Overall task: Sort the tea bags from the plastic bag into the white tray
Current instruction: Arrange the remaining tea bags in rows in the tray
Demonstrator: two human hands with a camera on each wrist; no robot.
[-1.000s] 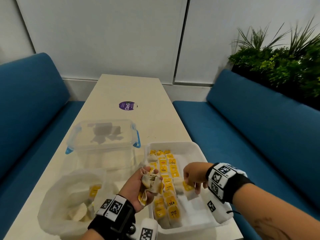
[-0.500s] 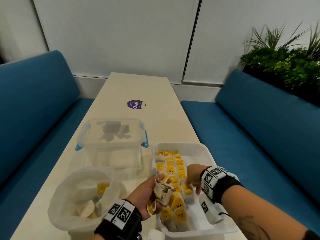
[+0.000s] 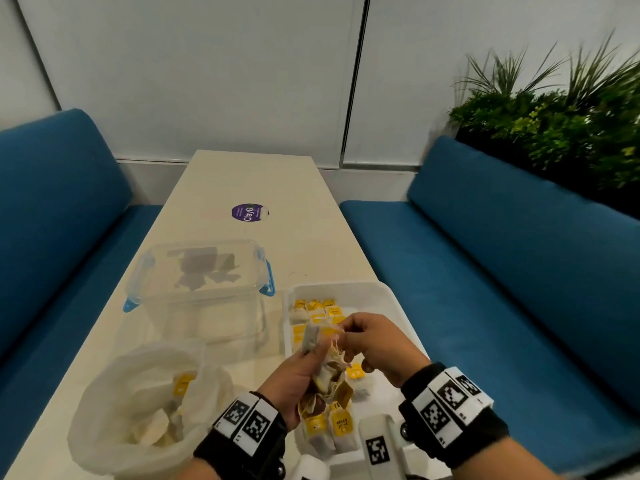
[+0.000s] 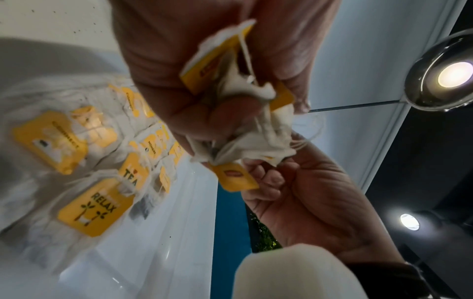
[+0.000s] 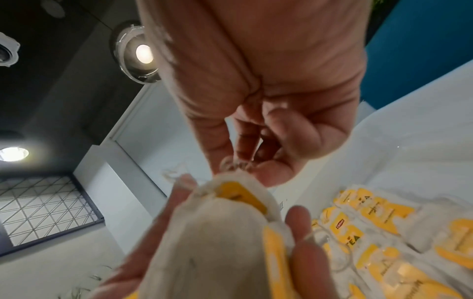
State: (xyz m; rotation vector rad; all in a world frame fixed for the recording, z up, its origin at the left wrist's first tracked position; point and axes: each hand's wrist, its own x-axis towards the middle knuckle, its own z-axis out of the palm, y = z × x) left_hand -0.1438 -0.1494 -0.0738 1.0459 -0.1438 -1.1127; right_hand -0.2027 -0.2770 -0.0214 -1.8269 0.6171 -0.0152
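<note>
My left hand [image 3: 294, 372] grips a bunch of tea bags [image 3: 325, 368] with yellow tags, raised over the near left part of the white tray [image 3: 388, 299]. In the left wrist view the bunch of tea bags [image 4: 245, 113] fills that left hand [image 4: 204, 85]. My right hand [image 3: 367, 341] pinches the tangled strings at the top of the bunch; the right wrist view shows its fingertips [image 5: 271, 174] on the strings above one tea bag [image 5: 220, 232]. Rows of tea bags [image 3: 315, 313] lie in the tray. The plastic bag [image 3: 138, 407] sits at the near left with more tea bags inside.
A clear lidded box [image 3: 201, 282] with blue clips stands behind the plastic bag. A purple sticker [image 3: 248, 212] lies on the table [image 3: 242, 178] farther back. Blue benches [image 3: 519, 258] flank the table, and a plant [image 3: 561, 109] stands at the right.
My right hand has left the tea bags in the tray, risen and taken hold of the strings of the bunch. My left hand has lifted the bunch higher over the tray.
</note>
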